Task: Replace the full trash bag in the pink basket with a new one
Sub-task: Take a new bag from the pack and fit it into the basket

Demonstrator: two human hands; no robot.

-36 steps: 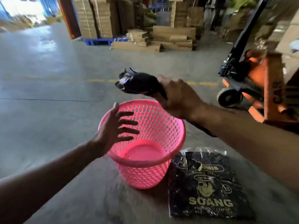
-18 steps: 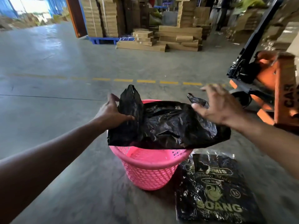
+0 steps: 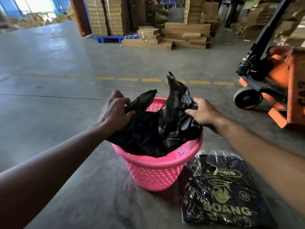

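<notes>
A pink perforated basket (image 3: 156, 172) stands on the concrete floor in front of me. A crumpled black trash bag (image 3: 158, 129) hangs partly down inside it, with two pointed corners sticking up above the rim. My left hand (image 3: 115, 111) grips the bag's left edge over the basket's left rim. My right hand (image 3: 203, 111) pinches the bag's right side above the right rim. The basket's bottom is hidden by the bag.
A flat pack of black bags with gold "SOANG" print (image 3: 222, 192) lies on the floor right of the basket. An orange pallet jack (image 3: 272, 80) stands at the right. Stacked cardboard (image 3: 165, 38) and a blue pallet (image 3: 107, 38) sit far back.
The bag went from a bundle in my right hand to spread across the rim, and now sags into the basket. Both hands have closed on its edges.
</notes>
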